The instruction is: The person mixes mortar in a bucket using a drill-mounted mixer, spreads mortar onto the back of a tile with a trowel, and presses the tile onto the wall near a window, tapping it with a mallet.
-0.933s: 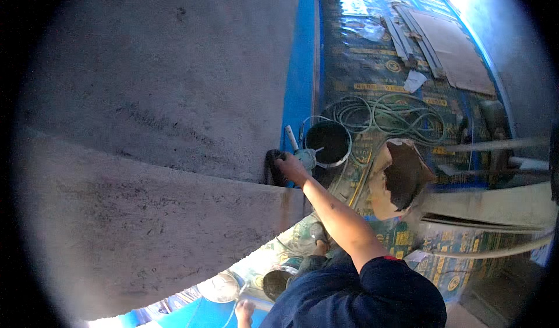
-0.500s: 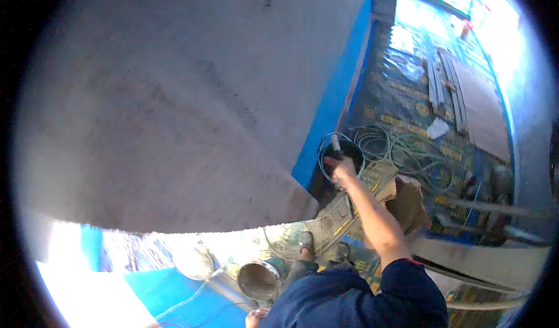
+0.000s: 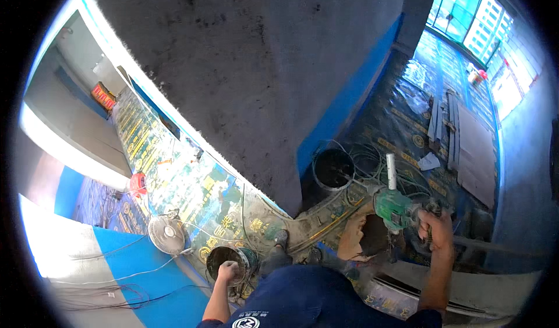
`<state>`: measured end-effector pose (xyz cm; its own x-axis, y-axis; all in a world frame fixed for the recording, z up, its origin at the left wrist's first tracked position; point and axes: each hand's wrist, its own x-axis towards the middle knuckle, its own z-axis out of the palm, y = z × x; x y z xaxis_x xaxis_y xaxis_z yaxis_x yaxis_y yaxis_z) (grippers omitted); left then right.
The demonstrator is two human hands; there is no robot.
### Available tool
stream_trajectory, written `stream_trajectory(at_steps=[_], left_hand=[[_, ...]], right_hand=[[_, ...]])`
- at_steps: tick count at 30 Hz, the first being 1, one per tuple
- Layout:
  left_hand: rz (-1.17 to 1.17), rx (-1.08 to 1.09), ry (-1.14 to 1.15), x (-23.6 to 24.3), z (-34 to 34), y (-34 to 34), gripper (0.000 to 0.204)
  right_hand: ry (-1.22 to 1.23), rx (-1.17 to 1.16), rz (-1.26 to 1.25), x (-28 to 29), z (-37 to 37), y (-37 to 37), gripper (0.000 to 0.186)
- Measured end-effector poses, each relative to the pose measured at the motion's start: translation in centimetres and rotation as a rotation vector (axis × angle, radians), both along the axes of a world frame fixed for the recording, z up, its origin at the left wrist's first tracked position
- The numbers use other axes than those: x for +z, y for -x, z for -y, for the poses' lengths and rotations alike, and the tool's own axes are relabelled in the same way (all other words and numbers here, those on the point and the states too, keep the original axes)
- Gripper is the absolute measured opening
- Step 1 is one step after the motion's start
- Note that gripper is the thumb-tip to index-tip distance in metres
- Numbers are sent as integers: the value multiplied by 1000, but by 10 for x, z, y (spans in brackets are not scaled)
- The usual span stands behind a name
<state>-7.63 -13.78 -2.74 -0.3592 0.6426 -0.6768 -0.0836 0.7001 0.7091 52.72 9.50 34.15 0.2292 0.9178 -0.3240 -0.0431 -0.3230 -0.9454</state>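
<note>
My right hand (image 3: 434,226) grips a green power tool (image 3: 395,210) with a white side handle pointing up and a shaft reaching left near a dark bucket (image 3: 333,168) on the floor. A torn paper sack (image 3: 352,238) lies open below the tool. My left hand (image 3: 227,270) is closed, low in front of me over a second bucket (image 3: 215,258); I cannot make out whether it holds anything.
A grey wall (image 3: 244,83) with a blue band rises ahead. A fan (image 3: 166,235) stands at left. Coiled hose (image 3: 367,160), cables and boards (image 3: 471,153) lie on the printed floor covering (image 3: 227,223). A doorway is at left, a window (image 3: 466,13) at far right.
My right hand has lifted the tool away from the wall's corner beside the bucket, to the right. My left hand has risen slightly. The view now shows more doorway and window.
</note>
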Motion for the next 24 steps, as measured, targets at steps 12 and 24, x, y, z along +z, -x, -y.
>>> stream_trajectory(at_steps=[12, 24], left_hand=[[-281, -258, 117, -14, 3, -44, 40], [-46, 184, 242, -29, 88, 3, 23]], right_hand=[[201, 648, 879, 73, 57, 9, 33], [114, 1111, 512, -9, 32, 213, 25]])
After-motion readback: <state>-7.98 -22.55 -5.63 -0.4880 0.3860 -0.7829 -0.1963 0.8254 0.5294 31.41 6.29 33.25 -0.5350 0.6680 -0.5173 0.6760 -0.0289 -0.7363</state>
